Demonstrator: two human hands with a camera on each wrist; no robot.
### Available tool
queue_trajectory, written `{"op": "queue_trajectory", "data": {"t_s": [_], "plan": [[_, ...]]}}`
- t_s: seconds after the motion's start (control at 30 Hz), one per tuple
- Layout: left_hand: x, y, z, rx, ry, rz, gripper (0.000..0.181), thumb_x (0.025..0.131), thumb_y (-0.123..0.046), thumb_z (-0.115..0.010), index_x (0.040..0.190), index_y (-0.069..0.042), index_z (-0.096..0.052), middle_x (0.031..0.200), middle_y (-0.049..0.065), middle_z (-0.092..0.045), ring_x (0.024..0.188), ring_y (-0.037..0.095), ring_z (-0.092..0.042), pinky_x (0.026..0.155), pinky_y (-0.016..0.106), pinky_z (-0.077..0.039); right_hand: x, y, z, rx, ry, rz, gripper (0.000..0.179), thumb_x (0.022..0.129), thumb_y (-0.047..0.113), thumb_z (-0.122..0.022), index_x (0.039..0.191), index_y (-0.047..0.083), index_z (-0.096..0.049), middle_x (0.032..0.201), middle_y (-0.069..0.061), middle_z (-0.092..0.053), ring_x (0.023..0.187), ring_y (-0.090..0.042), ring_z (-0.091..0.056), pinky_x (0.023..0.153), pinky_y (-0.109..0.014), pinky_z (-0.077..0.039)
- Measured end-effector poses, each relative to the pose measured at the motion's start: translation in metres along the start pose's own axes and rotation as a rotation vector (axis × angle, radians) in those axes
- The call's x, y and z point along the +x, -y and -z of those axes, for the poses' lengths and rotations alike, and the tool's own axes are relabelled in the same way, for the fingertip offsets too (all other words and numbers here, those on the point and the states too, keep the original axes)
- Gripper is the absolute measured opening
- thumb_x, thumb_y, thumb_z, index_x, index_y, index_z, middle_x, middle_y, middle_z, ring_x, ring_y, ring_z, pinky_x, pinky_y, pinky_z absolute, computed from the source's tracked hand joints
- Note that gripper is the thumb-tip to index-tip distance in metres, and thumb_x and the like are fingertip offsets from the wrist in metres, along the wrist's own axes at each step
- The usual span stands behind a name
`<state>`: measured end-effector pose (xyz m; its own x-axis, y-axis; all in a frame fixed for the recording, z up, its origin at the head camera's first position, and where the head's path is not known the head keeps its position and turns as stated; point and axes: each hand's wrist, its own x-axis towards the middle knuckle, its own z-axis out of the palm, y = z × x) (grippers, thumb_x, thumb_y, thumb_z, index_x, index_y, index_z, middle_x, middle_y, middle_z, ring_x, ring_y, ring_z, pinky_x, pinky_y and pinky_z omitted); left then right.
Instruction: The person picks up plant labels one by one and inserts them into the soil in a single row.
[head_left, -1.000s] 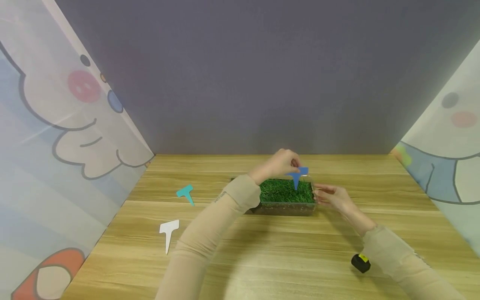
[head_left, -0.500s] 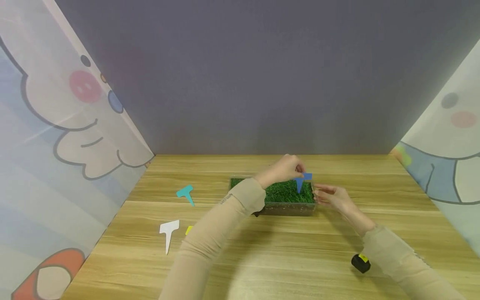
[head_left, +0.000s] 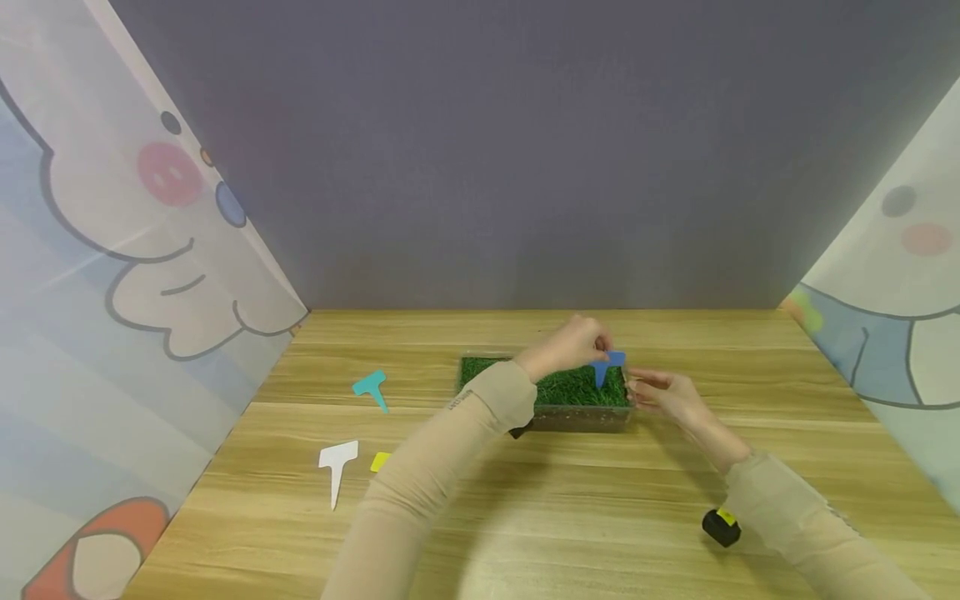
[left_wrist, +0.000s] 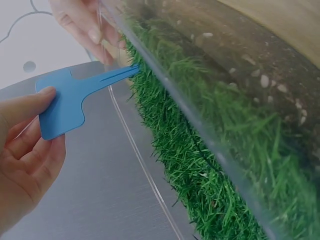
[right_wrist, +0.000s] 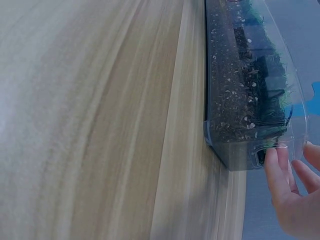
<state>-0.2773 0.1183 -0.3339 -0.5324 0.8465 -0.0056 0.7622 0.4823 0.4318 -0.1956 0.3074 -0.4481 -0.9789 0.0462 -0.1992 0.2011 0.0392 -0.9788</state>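
My left hand (head_left: 573,343) pinches the wide head of a blue T-shaped plant label (head_left: 602,367) between thumb and fingers. The label's narrow stem points into green grass (left_wrist: 170,145) near the right end of a clear plastic planter box (head_left: 577,419); its tip is hidden among the blades. Dark soil with pale specks shows through the box wall in both wrist views. At the right end of the box, my right hand (head_left: 671,397) rests its extended fingers (right_wrist: 274,167) against the end wall, beside a small cut-out and the rim.
On the wooden table (head_left: 600,517), a teal plant label (head_left: 371,385) and a white one (head_left: 337,467) lie at the left. A yellow label (head_left: 379,461) is partly covered by the left sleeve. A black device with a yellow patch (head_left: 722,527) shows under the right sleeve.
The left hand has moved slightly right and down with the blue label, its stem now lower against the grass. The yellow label has come out from behind the sleeve. The right hand stays put.
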Motion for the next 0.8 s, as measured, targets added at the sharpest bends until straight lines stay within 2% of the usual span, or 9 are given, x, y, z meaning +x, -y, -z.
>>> {"op": "queue_trajectory", "data": {"t_s": [0.1, 0.17, 0.33, 0.4, 0.57, 0.63, 0.73, 0.8], "plan": [[0.001, 0.0, -0.002, 0.011, -0.004, -0.005, 0.012, 0.084, -0.015, -0.06, 0.094, -0.012, -0.066, 0.091, -0.002, -0.064, 0.075, 0.003, -0.056, 0.062, 0.009, -0.043, -0.004, 0.004, -0.001, 0.001, 0.009, -0.003, 0.07, 0.071, 0.039, -0.071, 0.127, 0.005, -0.046, 0.094, 0.006, -0.063, 0.084, -0.01, -0.062, 0.076, -0.026, -0.051], [0.002, 0.0, -0.004, 0.021, -0.006, -0.016, 0.011, 0.084, -0.015, -0.06, 0.093, -0.011, -0.066, 0.09, -0.002, -0.064, 0.074, 0.003, -0.056, 0.062, 0.009, -0.043, -0.009, 0.011, -0.005, -0.016, 0.003, -0.011, 0.068, 0.074, 0.035, -0.069, 0.129, 0.004, -0.044, 0.095, 0.005, -0.062, 0.083, -0.009, -0.062, 0.077, -0.026, -0.05], [0.003, 0.0, -0.007, 0.034, -0.004, -0.032, 0.008, 0.084, -0.013, -0.061, 0.088, -0.012, -0.066, 0.088, -0.002, -0.063, 0.072, 0.003, -0.055, 0.061, 0.009, -0.042, -0.024, 0.032, -0.016, -0.086, -0.002, 0.008, 0.061, 0.085, 0.023, -0.06, 0.131, -0.008, -0.034, 0.103, -0.006, -0.06, 0.083, -0.008, -0.061, 0.079, -0.028, -0.05], [0.003, 0.0, -0.007, 0.034, -0.002, -0.03, 0.007, 0.083, -0.012, -0.061, 0.088, -0.011, -0.066, 0.088, -0.002, -0.063, 0.071, 0.003, -0.055, 0.061, 0.009, -0.043, -0.022, 0.029, -0.015, -0.075, -0.016, -0.006, 0.06, 0.084, 0.024, -0.061, 0.13, -0.005, -0.037, 0.101, -0.004, -0.06, 0.082, -0.008, -0.062, 0.078, -0.027, -0.05], [0.004, 0.0, -0.011, 0.056, 0.001, -0.027, 0.006, 0.083, -0.012, -0.061, 0.087, -0.012, -0.066, 0.086, -0.003, -0.062, 0.071, 0.002, -0.054, 0.061, 0.008, -0.042, -0.003, 0.005, -0.002, 0.014, -0.01, -0.017, 0.069, 0.071, 0.035, -0.071, 0.127, 0.003, -0.046, 0.092, 0.006, -0.063, 0.082, -0.01, -0.063, 0.076, -0.026, -0.051], [0.004, 0.0, -0.012, 0.073, 0.004, -0.028, 0.006, 0.083, -0.012, -0.061, 0.087, -0.012, -0.066, 0.087, -0.004, -0.062, 0.072, 0.002, -0.054, 0.061, 0.008, -0.042, -0.001, 0.001, 0.001, 0.024, 0.011, 0.003, 0.068, 0.072, 0.035, -0.071, 0.127, 0.003, -0.046, 0.093, 0.005, -0.063, 0.083, -0.012, -0.063, 0.076, -0.027, -0.05], [0.004, -0.001, -0.014, 0.107, 0.004, -0.03, 0.007, 0.083, -0.013, -0.061, 0.089, -0.012, -0.066, 0.087, -0.004, -0.062, 0.073, 0.003, -0.054, 0.062, 0.009, -0.042, -0.004, 0.006, -0.002, 0.009, -0.001, 0.0, 0.066, 0.073, 0.033, -0.071, 0.126, 0.002, -0.047, 0.095, 0.004, -0.063, 0.083, -0.011, -0.063, 0.076, -0.027, -0.051], [0.005, -0.001, -0.014, 0.128, 0.001, -0.037, 0.008, 0.083, -0.014, -0.062, 0.09, -0.012, -0.066, 0.088, -0.003, -0.063, 0.074, 0.003, -0.055, 0.063, 0.009, -0.042, -0.013, 0.016, -0.007, -0.039, 0.001, 0.009, 0.063, 0.078, 0.03, -0.067, 0.128, -0.001, -0.043, 0.1, 0.0, -0.062, 0.084, -0.011, -0.062, 0.077, -0.027, -0.051]]}}
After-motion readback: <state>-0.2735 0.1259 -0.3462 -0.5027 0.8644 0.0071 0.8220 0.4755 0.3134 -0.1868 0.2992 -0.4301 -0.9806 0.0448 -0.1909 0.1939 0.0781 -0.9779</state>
